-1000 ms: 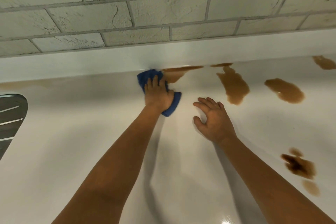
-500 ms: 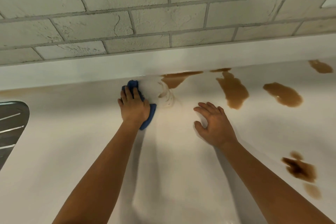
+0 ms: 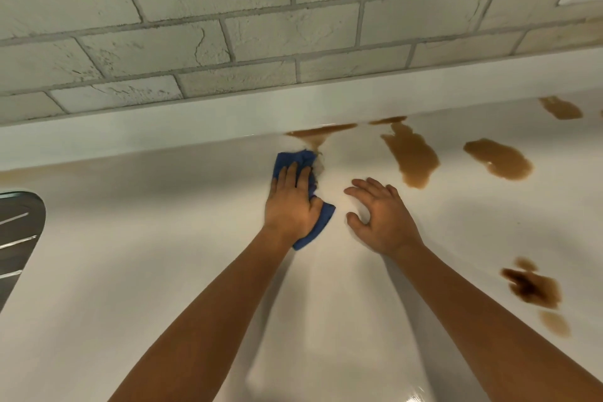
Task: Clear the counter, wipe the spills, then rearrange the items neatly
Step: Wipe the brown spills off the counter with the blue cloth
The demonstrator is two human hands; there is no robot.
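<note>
A blue cloth (image 3: 295, 161) is being pressed flat under the left hand (image 3: 291, 202), fingers together, against the 12 o'clock spill (image 3: 321, 133). The right hand (image 3: 380, 215) is resting beside it, fingers spread. Four spills between 1 and 4 o'clock on the counter (image 3: 163, 254) are being left unwiped; rearranging is judged outstanding.

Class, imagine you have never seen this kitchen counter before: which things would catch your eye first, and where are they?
First, the brown spills splashed over the white counter, most of them along the back edge and to the right. Next, the bright blue cloth under the left hand, pressed flat at the edge of the leftmost spill. The right hand rests open on the counter beside it.
</note>
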